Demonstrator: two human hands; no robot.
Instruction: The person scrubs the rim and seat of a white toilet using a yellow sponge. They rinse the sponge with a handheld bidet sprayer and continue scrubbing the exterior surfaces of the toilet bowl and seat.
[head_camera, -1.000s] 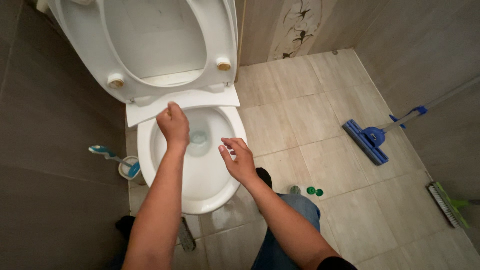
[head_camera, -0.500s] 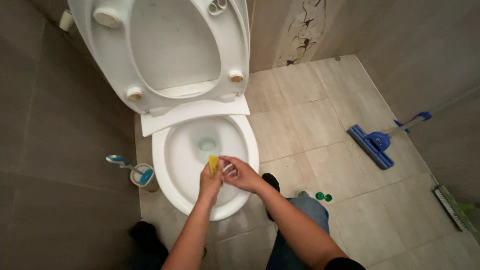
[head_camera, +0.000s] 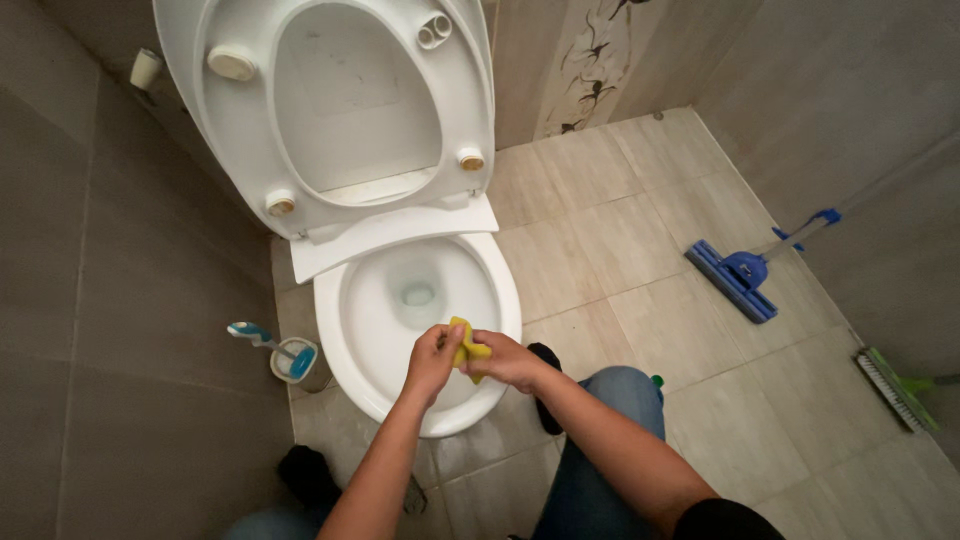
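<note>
While both hands met over the bowl:
Grip: left hand (head_camera: 432, 360) and right hand (head_camera: 510, 362) each pinched the yellow sponge (head_camera: 466, 347), held above the toilet bowl (head_camera: 345, 335).
Doing it well: it seemed best to keep it over the bowl so drips fell inside.
Around: raised seat (head_camera: 200, 130), toilet brush (head_camera: 272, 345), blue mop (head_camera: 735, 280), green broom (head_camera: 893, 388).
In the way: nothing between hands and rim.

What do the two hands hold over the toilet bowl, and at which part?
Both hold a small yellow sponge: the left hand pinches its left end, the right hand grips its right end.
</note>
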